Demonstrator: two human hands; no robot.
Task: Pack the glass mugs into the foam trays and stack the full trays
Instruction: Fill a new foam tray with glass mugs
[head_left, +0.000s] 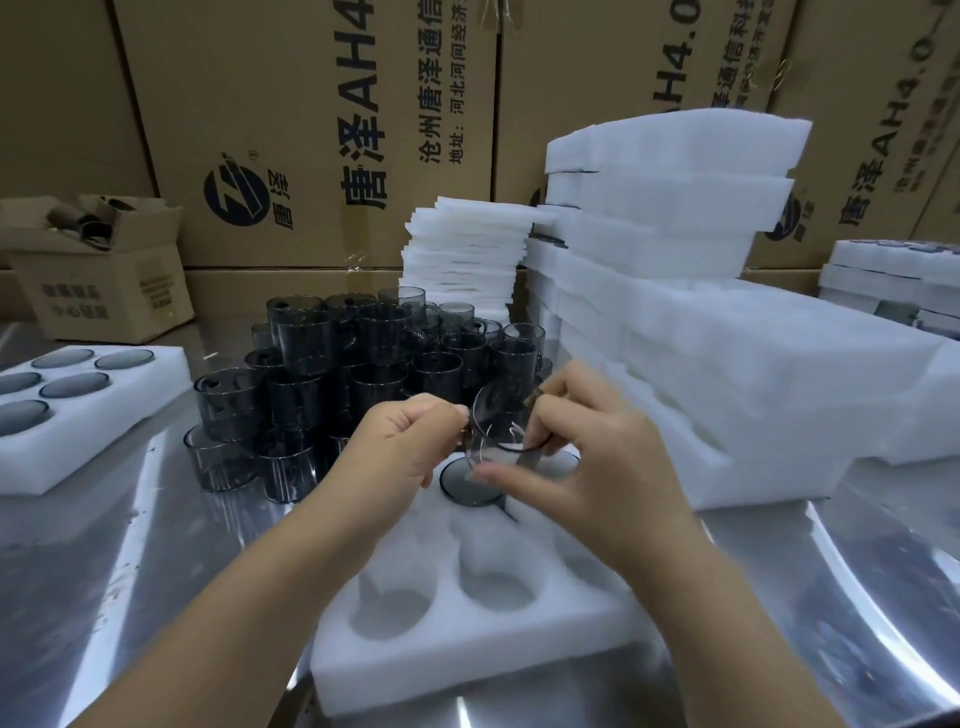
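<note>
Glass mug (498, 423), tilted, is pinched at its rim by the left hand (405, 441) and gripped by the right hand (582, 452) above the foam tray (467, 670), probably to aim it into a pocket beside 1 seated mug (460, 491).

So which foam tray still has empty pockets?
The near centre tray, front row bare; every visible pocket of the left tray holds a mug.

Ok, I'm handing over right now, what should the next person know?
The left hand and right hand both grip one glass mug, tilted, over the front foam tray.
Done: one seated mug in that tray's far row; the left tray shows five filled pockets.
Left: seat this mug, fill the empty pockets from the mug pile, stack the tray.
</note>
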